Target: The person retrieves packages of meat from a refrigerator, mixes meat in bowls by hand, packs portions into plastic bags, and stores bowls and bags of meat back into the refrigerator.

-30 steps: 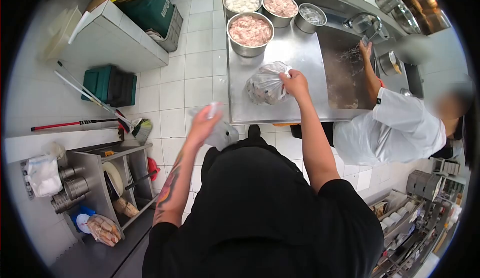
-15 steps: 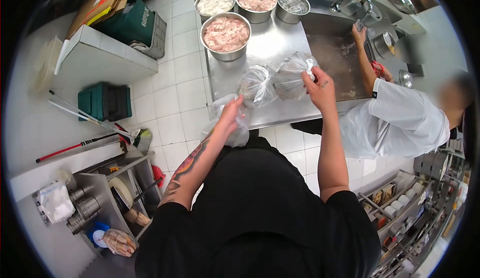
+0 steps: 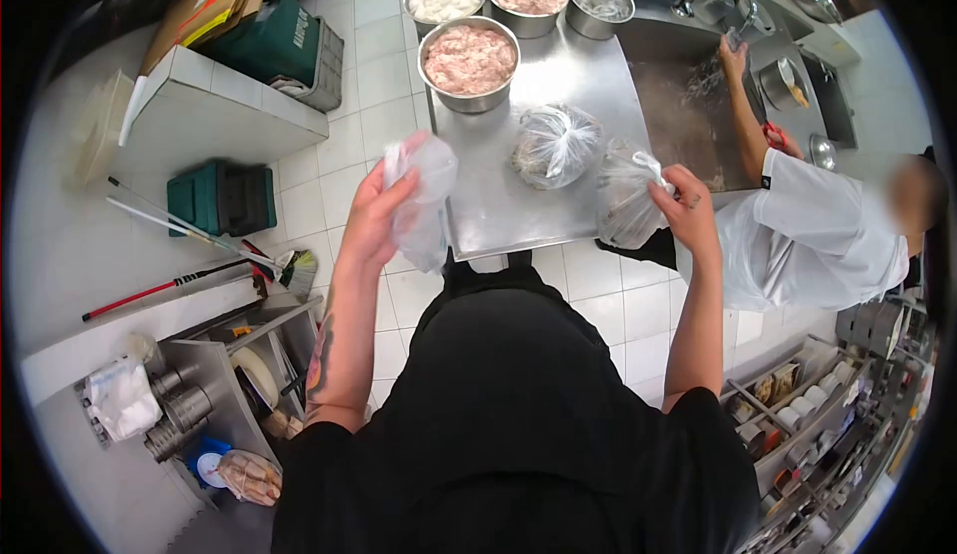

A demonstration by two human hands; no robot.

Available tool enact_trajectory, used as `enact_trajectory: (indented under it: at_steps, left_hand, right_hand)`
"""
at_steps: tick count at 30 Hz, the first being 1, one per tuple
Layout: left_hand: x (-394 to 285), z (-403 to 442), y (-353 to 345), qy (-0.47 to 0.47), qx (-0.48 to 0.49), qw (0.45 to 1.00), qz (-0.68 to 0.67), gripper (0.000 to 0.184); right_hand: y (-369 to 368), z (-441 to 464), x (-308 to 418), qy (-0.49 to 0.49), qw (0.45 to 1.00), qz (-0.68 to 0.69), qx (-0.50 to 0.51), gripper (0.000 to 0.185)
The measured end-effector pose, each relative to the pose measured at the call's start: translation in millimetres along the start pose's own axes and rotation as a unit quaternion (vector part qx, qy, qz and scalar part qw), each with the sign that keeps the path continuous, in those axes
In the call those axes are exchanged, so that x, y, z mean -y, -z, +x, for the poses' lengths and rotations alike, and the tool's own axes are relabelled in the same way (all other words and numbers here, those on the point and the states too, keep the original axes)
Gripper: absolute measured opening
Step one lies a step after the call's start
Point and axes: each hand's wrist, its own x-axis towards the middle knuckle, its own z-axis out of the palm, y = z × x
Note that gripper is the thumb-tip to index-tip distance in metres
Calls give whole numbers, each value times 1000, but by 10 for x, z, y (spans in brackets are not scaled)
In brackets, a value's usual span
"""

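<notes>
Plastic bag point(image 3: 627, 202) just left of the right hand point(image 3: 690, 210), in its grasp.

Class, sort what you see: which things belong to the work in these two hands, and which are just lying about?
Belongs to the work:
loose plastic bag, in the left hand
gathered, filled bag, in the right hand
second filled bag, on the metal counter

Apparently lying about:
broom
cardboard
scale
perhaps the food-filled metal containers, untouched by these hands
</notes>
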Motion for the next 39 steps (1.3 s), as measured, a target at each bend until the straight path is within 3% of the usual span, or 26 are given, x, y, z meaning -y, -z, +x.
enact_trajectory:
  at_steps: [5,9,11,14,15,17,23,26,28,29,31,35,37,39]
  left_hand:
    - [-20,-105,-314,-58,56,991,-104,46]
    - [561,35,501,-40,0,993,-109,40]
    - [1050,168,970,-15,-192,981,31,35]
    - [1466,181,1234,-64,-240,962,110,29]
    - [1530,200,1278,-65,-242,962,107,29]
    - [1588,201,1238,-136,-228,926,270,25]
    - [1529,293,1021,-178,-175,929,274,20]
    - [1340,212,892,-216,-168,908,318,21]
    - [1316,66,941,-171,-199,947,184,25]
    - [1362,17,1005,-171,-200,947,184,25]
    - [1521,-148,1128,-27,-245,969,29,29]
    - [1350,-338,746,-56,-252,966,-21,28]
    - [1178,-344,688,-116,-176,977,20,29]
    - [1122,-131,850,-99,-222,970,29,28]
  right_hand:
    - [24,-131,79,-50,997,39,35,18]
    - [79,-123,340,-34,997,-7,70,17]
    - [63,-122,439,-11,996,-3,83,17]
    - [99,-63,692,20,992,7,125,17]
    - [85,-25,788,27,988,17,153,18]
    - [-15,66,939,44,981,32,185,18]
    - [-951,444,1034,68,928,124,345,24]
    - [-1710,506,751,14,926,153,345,21]
    - [-2062,469,641,-147,889,294,317,17]
    - [-2137,441,656,-146,889,295,318,17]
    - [-2251,277,722,-222,875,382,197,16]
    - [-2298,253,794,-249,870,410,118,16]
    - [-2234,226,860,-242,873,406,122,16]
    - [-2134,183,1029,-231,877,401,132,16]
